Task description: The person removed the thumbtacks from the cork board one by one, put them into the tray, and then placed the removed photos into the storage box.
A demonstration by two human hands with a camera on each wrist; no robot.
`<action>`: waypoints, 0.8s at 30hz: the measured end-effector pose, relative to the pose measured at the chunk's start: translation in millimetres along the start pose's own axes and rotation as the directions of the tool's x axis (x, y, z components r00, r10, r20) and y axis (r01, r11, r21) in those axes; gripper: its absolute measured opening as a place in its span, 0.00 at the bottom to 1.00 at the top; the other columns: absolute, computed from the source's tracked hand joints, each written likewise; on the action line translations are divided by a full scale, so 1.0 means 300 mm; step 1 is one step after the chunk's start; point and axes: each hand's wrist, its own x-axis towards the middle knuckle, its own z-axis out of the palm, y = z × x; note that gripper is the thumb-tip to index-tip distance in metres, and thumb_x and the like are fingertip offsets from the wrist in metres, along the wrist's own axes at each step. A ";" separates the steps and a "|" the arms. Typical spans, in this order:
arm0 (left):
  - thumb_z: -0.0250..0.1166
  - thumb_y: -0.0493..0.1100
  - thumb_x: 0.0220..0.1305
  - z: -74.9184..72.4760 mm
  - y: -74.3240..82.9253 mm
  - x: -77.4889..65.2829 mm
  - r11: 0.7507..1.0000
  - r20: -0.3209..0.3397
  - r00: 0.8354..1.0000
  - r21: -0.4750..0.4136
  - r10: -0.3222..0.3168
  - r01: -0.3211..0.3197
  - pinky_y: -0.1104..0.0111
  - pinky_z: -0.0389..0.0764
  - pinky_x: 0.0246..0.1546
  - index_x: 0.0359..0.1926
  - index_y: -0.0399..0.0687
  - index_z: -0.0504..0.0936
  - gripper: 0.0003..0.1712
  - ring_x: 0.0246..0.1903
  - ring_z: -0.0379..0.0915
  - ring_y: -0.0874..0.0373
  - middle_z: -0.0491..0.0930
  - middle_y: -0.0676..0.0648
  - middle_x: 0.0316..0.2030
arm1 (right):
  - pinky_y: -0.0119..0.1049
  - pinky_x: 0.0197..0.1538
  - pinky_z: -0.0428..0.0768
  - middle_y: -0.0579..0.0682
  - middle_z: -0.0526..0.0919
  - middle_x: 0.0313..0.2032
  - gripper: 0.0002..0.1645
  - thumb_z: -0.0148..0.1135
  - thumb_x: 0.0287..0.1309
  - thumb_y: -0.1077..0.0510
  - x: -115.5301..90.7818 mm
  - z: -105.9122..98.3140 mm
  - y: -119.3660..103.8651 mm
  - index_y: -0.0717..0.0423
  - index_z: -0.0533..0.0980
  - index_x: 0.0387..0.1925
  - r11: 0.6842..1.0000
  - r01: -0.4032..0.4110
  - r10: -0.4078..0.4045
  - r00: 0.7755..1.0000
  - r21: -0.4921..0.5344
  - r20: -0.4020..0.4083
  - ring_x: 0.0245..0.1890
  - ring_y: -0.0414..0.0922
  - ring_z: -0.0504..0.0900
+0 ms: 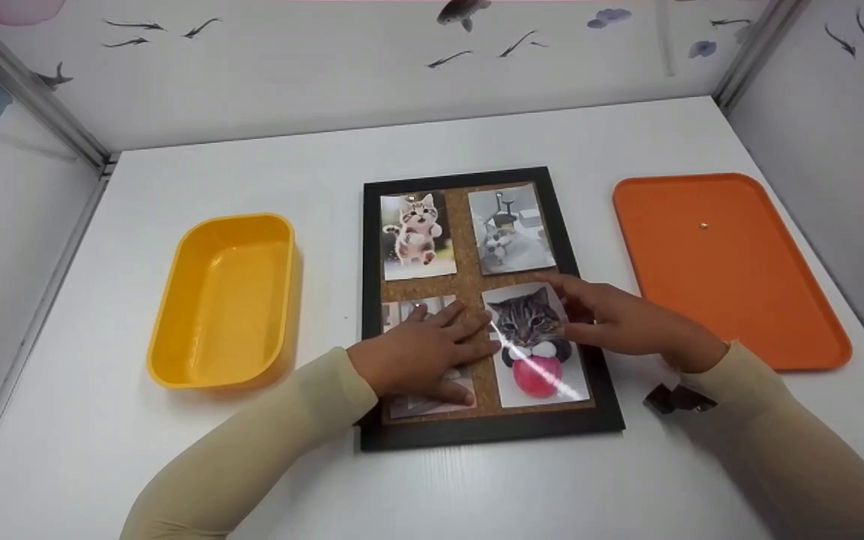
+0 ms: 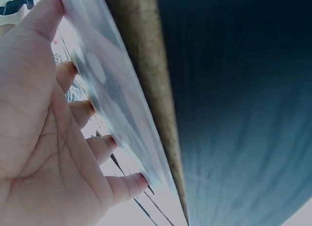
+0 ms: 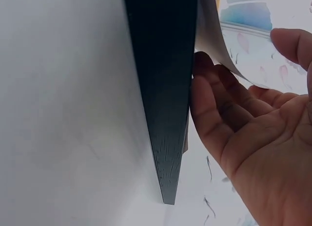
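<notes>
A black-framed cork board [image 1: 469,225] lies on the table with several cat photos on it. My left hand [image 1: 424,356] rests with fingers spread over the lower-left photo [image 1: 432,405], covering most of it; the left wrist view shows its fingertips [image 2: 102,145] on the glossy sheet. At the lower right is a photo of a tabby with a pink ball [image 1: 537,337]. My right hand [image 1: 619,319] touches its upper-right edge, fingers bent. In the right wrist view the photo [image 3: 214,36] curves away from the frame [image 3: 163,89], with the thumb apart from it.
To the left stands a yellow bin [image 1: 237,300]. An orange tray [image 1: 724,277] on the right holds one small gold pin [image 1: 703,226]. A small dark, shiny object [image 1: 679,399] lies by the right forearm. The upper photos [image 1: 418,236] have pins at their tops.
</notes>
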 end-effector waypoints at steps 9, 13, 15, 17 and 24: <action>0.51 0.74 0.65 0.003 -0.006 0.006 1.000 0.015 1.000 -0.011 -0.007 0.007 0.38 0.49 0.68 0.78 0.70 0.48 0.46 0.76 0.27 0.44 0.35 0.53 0.79 | 0.38 0.38 0.79 0.55 0.77 0.52 0.47 0.52 0.64 0.70 -0.013 0.026 -0.010 0.53 0.44 0.79 0.997 -0.056 0.057 0.998 0.049 -0.020 0.38 0.49 0.77; 0.51 0.74 0.65 0.002 -0.006 0.007 1.000 0.015 1.000 -0.007 -0.005 0.005 0.37 0.49 0.67 0.78 0.70 0.48 0.46 0.76 0.28 0.44 0.35 0.53 0.79 | 0.37 0.33 0.79 0.57 0.77 0.50 0.49 0.51 0.62 0.72 -0.016 0.034 -0.002 0.55 0.41 0.79 0.997 -0.049 0.050 0.999 0.052 -0.021 0.32 0.48 0.77; 0.51 0.74 0.65 0.003 -0.005 0.007 1.000 0.011 1.000 -0.005 -0.002 0.002 0.37 0.50 0.67 0.78 0.70 0.48 0.46 0.76 0.29 0.44 0.36 0.53 0.79 | 0.36 0.34 0.78 0.57 0.77 0.51 0.49 0.51 0.62 0.72 -0.016 0.038 0.000 0.55 0.41 0.79 0.998 -0.044 0.045 0.999 0.053 -0.018 0.33 0.48 0.77; 0.51 0.74 0.65 0.002 -0.004 0.006 1.000 0.008 1.000 -0.007 -0.001 0.002 0.38 0.50 0.67 0.78 0.70 0.48 0.46 0.76 0.29 0.44 0.36 0.53 0.79 | 0.36 0.37 0.78 0.57 0.75 0.56 0.49 0.50 0.62 0.72 -0.013 0.043 -0.002 0.55 0.40 0.79 0.997 -0.040 0.041 0.999 0.062 -0.014 0.38 0.48 0.78; 0.51 0.73 0.66 -0.003 0.001 0.000 1.000 0.014 1.000 -0.014 -0.005 0.005 0.38 0.50 0.67 0.78 0.70 0.48 0.46 0.76 0.28 0.44 0.35 0.52 0.79 | 0.36 0.40 0.77 0.51 0.77 0.50 0.42 0.51 0.64 0.69 -0.007 0.063 -0.029 0.54 0.50 0.76 0.998 -0.064 0.064 0.998 0.025 -0.006 0.42 0.47 0.76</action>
